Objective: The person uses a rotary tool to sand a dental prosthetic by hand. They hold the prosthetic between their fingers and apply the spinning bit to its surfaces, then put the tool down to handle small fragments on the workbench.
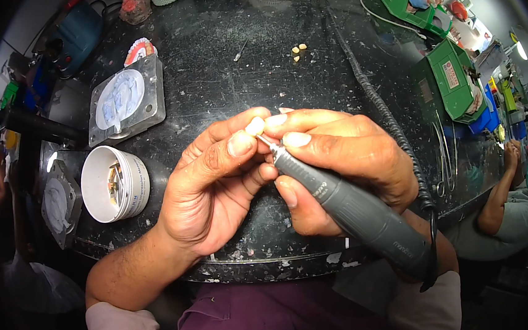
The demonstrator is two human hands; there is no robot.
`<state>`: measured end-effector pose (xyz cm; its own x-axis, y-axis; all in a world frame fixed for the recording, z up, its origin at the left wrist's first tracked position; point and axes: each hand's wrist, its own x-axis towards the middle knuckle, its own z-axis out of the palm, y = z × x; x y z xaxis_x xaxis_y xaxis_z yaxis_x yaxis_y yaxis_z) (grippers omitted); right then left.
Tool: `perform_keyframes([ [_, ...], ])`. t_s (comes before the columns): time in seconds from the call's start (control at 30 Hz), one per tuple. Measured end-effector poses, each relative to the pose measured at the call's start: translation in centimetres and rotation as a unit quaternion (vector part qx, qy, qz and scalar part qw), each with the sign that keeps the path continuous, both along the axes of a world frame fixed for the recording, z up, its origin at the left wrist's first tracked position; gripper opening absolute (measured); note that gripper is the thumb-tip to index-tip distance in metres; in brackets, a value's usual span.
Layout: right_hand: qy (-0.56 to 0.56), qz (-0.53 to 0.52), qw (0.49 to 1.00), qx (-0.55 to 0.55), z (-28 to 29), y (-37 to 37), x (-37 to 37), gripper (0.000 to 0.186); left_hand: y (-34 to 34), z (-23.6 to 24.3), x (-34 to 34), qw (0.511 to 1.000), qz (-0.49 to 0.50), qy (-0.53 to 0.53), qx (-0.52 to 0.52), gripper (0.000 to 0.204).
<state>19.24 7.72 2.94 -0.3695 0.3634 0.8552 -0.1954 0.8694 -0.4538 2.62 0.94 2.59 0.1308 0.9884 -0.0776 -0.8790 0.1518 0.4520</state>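
Between the thumb and forefinger of my left hand [206, 176] is a small ivory-white dental crown [255, 126]. My right hand [350, 152] grips a dark grey dental handpiece [351, 204], its fingers near the front end and its body slanting down to the right. A thin bur [264, 140] sticks out of the handpiece and reaches the crown's lower side; whether it touches cannot be made out. Both hands meet above the near part of the black bench. Several tooth-coloured pieces [296, 50] lie farther off on the bench.
A white tub [100, 185] with small metal tools stands left, below a metal flask [156, 90] with a pale mould. A coiled cord [362, 76] crosses the right side. Green bins [434, 83] and scissor-like tools [442, 163] are farther right. A loose bur [241, 50] lies beyond my hands.
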Motion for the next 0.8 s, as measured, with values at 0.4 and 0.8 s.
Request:
perform_keyframes([
  [0.4, 0.009, 0.006, 1.000, 0.001, 0.25, -0.20, -0.08, 0.031, 0.11, -0.28, -0.02, 0.999, -0.025, -0.041, -0.004, 0.035],
  [0.8, 0.005, 0.018, 1.000, -0.022, -0.21, -0.11, 0.01, 0.034, 0.21, 0.33, 0.02, 1.000, 0.009, 0.012, -0.025, 0.034],
])
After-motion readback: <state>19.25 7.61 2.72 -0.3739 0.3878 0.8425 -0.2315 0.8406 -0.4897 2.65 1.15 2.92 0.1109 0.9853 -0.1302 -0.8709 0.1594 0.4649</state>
